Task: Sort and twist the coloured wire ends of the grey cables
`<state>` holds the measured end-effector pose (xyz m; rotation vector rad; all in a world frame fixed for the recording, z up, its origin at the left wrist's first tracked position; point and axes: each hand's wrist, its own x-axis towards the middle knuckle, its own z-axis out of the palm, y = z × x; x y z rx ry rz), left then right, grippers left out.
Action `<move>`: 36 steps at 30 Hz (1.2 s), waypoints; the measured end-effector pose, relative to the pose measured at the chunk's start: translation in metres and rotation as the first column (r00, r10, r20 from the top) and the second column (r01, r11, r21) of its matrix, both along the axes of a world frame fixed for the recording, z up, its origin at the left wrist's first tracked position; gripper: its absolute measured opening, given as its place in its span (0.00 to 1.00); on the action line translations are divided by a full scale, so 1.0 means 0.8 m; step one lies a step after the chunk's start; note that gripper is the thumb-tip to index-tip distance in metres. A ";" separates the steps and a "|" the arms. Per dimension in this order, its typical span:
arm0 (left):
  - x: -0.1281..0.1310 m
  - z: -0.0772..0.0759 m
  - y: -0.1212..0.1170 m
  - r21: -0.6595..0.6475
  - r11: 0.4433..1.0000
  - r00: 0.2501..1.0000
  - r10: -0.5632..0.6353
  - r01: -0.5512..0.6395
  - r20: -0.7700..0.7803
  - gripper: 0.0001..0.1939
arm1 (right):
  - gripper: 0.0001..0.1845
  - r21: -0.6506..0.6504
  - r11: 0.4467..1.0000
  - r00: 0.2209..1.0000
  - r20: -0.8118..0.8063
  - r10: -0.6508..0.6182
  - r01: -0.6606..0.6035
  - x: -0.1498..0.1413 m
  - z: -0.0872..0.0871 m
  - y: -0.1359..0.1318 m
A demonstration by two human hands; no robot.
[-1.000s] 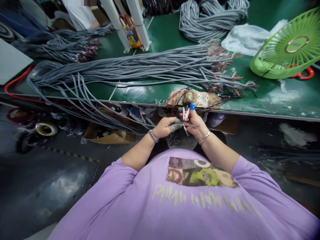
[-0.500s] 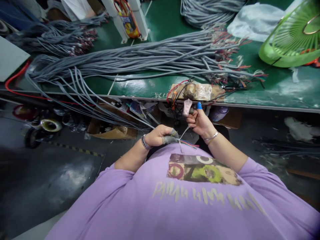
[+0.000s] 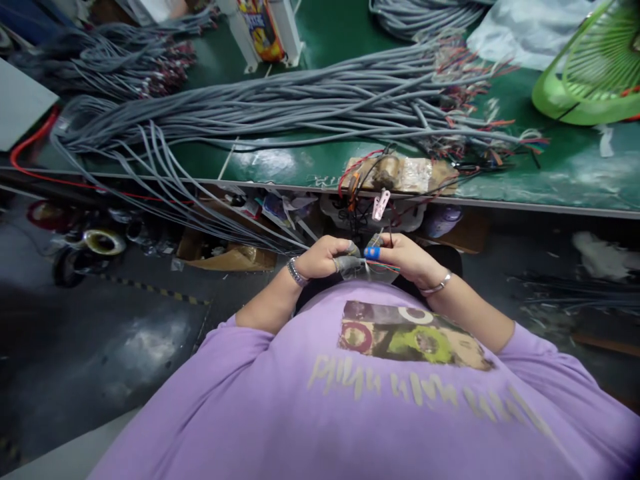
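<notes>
Left hand (image 3: pixel 321 257) pinching cable (image 3: pixel 384 266), right hand (image 3: pixel 407 258) apparently pinching

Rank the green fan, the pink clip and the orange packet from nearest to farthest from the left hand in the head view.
Seen from the left hand in the head view:
1. Pink clip: just ahead, slightly right.
2. Orange packet: farther ahead, slightly left, by the white post.
3. Green fan: farthest, well off to the right.
</notes>
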<state>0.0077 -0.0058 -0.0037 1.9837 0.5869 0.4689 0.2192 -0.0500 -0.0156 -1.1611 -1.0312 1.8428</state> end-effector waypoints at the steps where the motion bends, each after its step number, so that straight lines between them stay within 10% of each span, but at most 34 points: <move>1: -0.001 0.001 0.001 -0.022 1.000 1.000 -0.012 0.013 0.013 0.22 | 0.24 -0.004 0.998 0.998 0.010 -0.068 0.068 0.000 -0.002 0.002; 7: -0.012 0.013 0.002 -0.138 0.990 0.990 0.018 0.001 0.137 0.19 | 0.27 -0.125 0.842 0.843 -0.055 -0.534 0.525 0.022 -0.029 0.031; 14: 0.012 0.012 0.019 -0.160 0.955 0.938 0.281 -0.251 0.203 0.22 | 0.33 -0.159 0.958 0.916 -0.290 -0.278 0.240 0.017 -0.014 0.068; 36: 0.048 -0.009 0.039 -0.122 0.966 0.954 0.248 -0.229 0.167 0.24 | 0.31 -0.159 0.935 0.858 -0.373 -0.354 0.317 -0.005 -0.009 0.070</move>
